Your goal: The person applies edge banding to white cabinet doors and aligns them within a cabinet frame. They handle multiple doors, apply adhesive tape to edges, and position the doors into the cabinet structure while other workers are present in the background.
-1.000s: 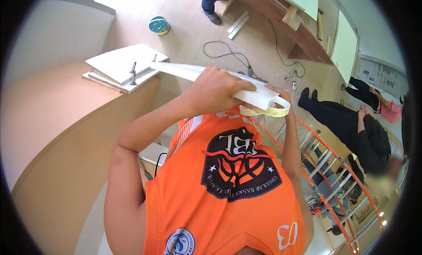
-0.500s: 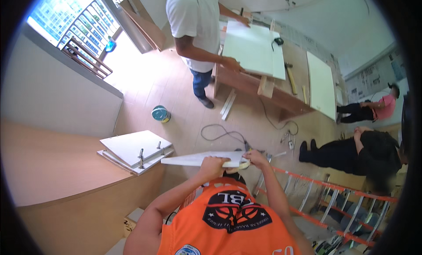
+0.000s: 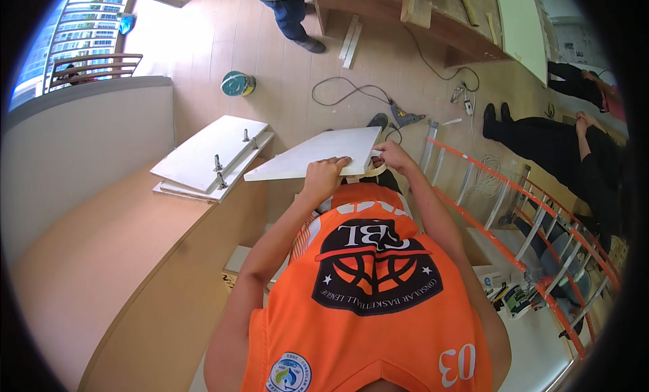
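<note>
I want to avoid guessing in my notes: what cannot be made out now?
Head view: underside of the white panel, turned away from the camera.
Head view: fingertips of the right hand, partly hidden at the pale strip.
Head view: upper body of the person in jeans, cut off by the top edge.
Head view: far part of the workbench, cut off by the top edge.

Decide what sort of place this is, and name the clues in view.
Probably a room under renovation or fit-out: there's a corded power tool, an orange-railed ladder, and stacked white panels bearing metal fittings.
</note>
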`<action>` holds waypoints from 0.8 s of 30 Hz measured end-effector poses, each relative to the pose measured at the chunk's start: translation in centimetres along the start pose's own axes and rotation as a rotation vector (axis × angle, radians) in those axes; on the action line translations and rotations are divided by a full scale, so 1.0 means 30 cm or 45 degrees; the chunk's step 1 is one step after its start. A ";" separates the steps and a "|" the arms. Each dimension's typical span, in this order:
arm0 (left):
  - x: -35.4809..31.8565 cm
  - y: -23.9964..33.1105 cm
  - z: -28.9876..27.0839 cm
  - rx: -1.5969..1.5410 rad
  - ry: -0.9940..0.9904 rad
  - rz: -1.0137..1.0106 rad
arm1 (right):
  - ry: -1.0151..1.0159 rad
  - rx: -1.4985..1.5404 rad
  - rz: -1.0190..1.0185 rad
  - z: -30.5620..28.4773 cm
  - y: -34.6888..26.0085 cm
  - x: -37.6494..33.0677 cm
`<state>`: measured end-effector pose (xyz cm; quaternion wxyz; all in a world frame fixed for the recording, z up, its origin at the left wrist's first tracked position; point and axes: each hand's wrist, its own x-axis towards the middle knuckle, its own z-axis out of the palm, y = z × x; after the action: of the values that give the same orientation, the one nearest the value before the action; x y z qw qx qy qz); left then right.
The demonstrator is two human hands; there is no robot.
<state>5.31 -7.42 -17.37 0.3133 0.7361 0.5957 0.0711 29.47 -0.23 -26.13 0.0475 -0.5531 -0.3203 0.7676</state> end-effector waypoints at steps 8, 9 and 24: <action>0.026 -0.064 0.082 0.005 -0.027 0.042 | 0.129 0.005 -0.060 -0.002 0.160 0.107; 0.035 -0.071 0.098 0.023 -0.058 0.026 | 0.144 -0.023 -0.036 -0.005 0.169 0.119; 0.180 -0.074 0.199 0.178 -0.211 0.209 | 0.273 0.340 -0.145 -0.060 0.369 0.270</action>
<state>7.84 -4.49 -24.78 0.3027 0.8057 0.5091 -0.0063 31.07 -4.74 -39.13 0.1980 -0.6014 -0.2393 0.7361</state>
